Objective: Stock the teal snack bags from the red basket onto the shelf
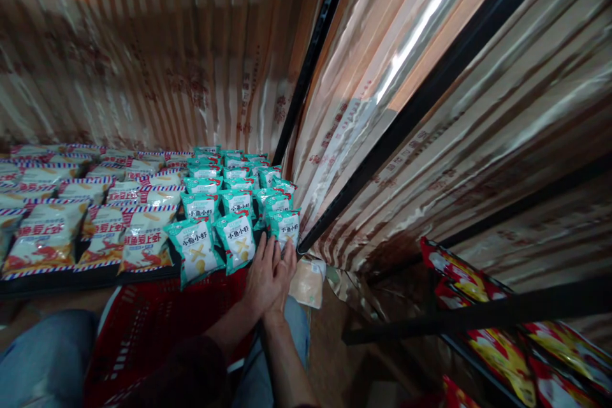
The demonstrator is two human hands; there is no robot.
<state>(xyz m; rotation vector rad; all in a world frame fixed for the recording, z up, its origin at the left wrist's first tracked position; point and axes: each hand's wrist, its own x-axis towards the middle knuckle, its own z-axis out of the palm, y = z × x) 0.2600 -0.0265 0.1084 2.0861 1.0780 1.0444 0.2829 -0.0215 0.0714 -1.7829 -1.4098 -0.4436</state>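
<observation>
Both my hands are together at the front right corner of a shelf of snack bags. My left hand (pixel 261 275) has its fingers stretched forward, beside a teal and white snack bag (pixel 284 227). My right hand (pixel 284 272) partly overlaps it, its fingers extended against the lower front of that same bag. Whether any fingertip reaches behind the bag is hidden. Just to the left, another teal bag (pixel 238 241) leans upright at the front of its row, with a tilted teal bag (pixel 196 250) beside it. Several more teal bags stand in rows behind.
Cream snack bags (pixel 148 237) with striped edges fill the shelf's left side. Beneath the shelf front is a red plastic crate (pixel 157 325) between my knees. A black rack post (pixel 363 172) rises at right, before plastic sheeting (pixel 215 44). Red and yellow packets (pixel 502 357) lie lower right.
</observation>
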